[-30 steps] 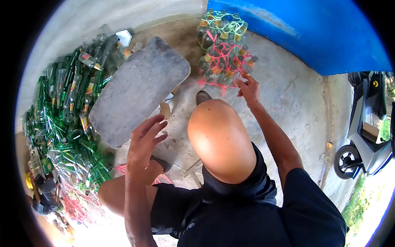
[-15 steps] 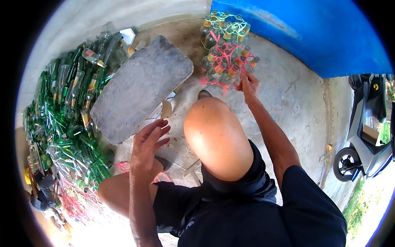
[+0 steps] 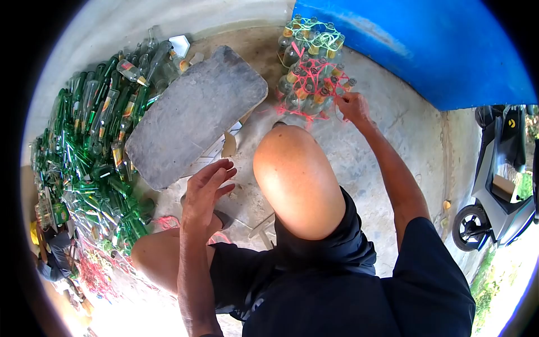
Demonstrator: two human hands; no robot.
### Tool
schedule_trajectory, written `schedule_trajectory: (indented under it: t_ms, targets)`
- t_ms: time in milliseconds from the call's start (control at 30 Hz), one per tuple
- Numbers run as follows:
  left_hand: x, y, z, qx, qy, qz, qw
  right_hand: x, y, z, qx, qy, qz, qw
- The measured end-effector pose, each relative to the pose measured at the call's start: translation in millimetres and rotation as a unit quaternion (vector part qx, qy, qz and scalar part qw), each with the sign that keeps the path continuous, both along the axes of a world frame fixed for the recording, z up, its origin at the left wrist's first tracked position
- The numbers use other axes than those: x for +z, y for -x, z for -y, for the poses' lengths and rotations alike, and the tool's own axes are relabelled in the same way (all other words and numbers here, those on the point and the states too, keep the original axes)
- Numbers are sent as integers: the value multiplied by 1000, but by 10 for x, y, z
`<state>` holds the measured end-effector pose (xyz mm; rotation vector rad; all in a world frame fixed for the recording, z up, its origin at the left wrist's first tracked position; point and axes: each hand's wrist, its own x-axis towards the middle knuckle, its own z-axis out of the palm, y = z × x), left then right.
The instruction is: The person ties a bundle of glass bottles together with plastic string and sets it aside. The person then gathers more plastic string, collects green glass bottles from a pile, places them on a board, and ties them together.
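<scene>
My right hand [image 3: 353,108] is closed in a pinch on pink string [image 3: 311,116] at the near right side of a bundle of clear glass bottles [image 3: 306,92]. The string is laced around the bottle necks, and the bottles stand upright on the floor. Directly behind is a second bottle bundle [image 3: 317,39], laced with pale green string. My left hand [image 3: 208,185] hovers above the floor near the lower end of a grey slab [image 3: 196,112], apart from it, with its fingers loosely curved and spread.
A large heap of green and clear bottles [image 3: 95,129] lies on the left, with tangled pink string [image 3: 95,275] below it. A blue panel [image 3: 415,50] stands at the back right. A scooter [image 3: 494,191] is parked far right. At the lower left edge another person [image 3: 56,253] is partly visible.
My right hand has drawn a little to the right, away from the pink-laced bottles, still pinching the string. My left hand keeps nearly the same pose.
</scene>
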<state>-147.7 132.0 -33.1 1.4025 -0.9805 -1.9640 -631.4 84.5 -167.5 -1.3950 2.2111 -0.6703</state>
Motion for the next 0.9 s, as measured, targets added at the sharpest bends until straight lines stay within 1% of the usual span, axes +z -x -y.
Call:
schedule_trajectory:
  t_ms: [100,200,300,400,500,600,700,800,900]
  targets:
    - [-4,-1,-8,-2,1,5,1000,142,102,83,55,-58,-36,996]
    - [-13,3,-17,-3,-4,13,1000,236,151,155,92,-76,-67,991]
    - [9,11,-33,2,-5,20,1000,280,236,244,151,-33,-140,978]
    - [1,18,-44,4,-7,21,1000,266,343,337,152,-4,-138,979]
    - [13,34,-40,2,-8,20,1000,226,435,436,172,13,-177,969]
    - [10,38,-42,-6,-7,20,1000,173,483,525,163,20,-220,962]
    - [-6,36,-46,-8,-10,20,1000,218,488,591,159,-15,-228,961]
    - [1,45,-45,-10,-9,20,1000,171,462,635,116,-33,-247,962]
    - [-1,48,-45,-7,-10,19,1000,177,480,674,113,-59,-252,959]
